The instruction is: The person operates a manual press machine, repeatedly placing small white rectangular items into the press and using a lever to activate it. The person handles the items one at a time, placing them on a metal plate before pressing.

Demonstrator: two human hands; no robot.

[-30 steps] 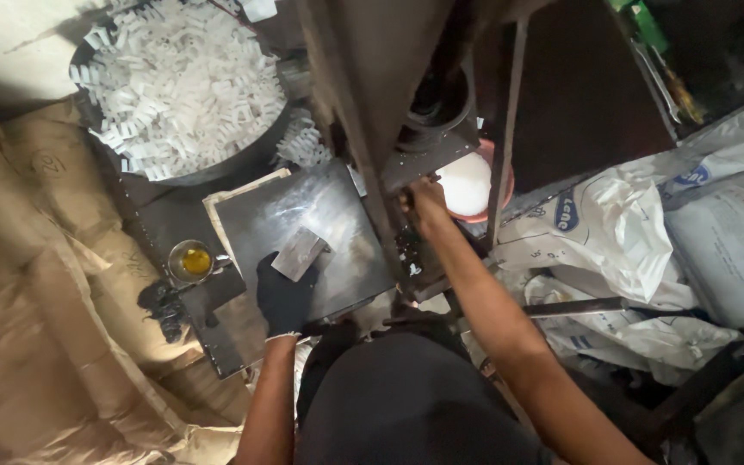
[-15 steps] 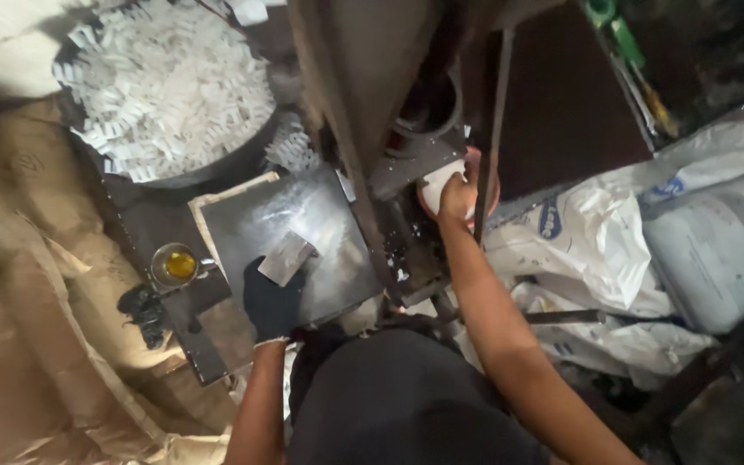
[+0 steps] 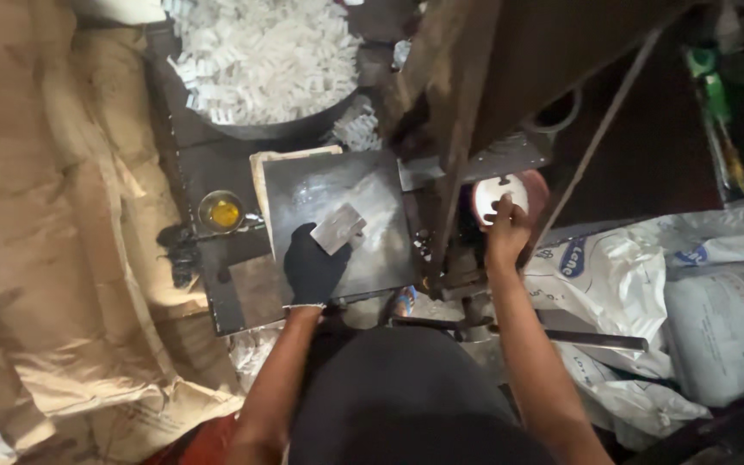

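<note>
Head view, one entry per item. Left hand (image 3: pixel 312 269): black-gloved, fingers closed on a small flat metal piece (image 3: pixel 338 227); the piece lies on the dark metal plate (image 3: pixel 372 250), near its middle; a flat, steady press seems best, so the piece does not skid on the slick plate. Right hand (image 3: pixel 505 231): bare, fingers curled against a round white disc (image 3: pixel 499 191) beside the rusty machine frame (image 3: pixel 454 129); whether they grip it cannot be told; fingers are best kept off the frame's edges. Worktop (image 3: pixel 217 293): dark, carrying a small cup of yellow liquid (image 3: pixel 221 212) just beside the plate; a basin of white pieces (image 3: pixel 260 60) beyond; white sacks (image 3: pixel 699 284) at right.
</note>
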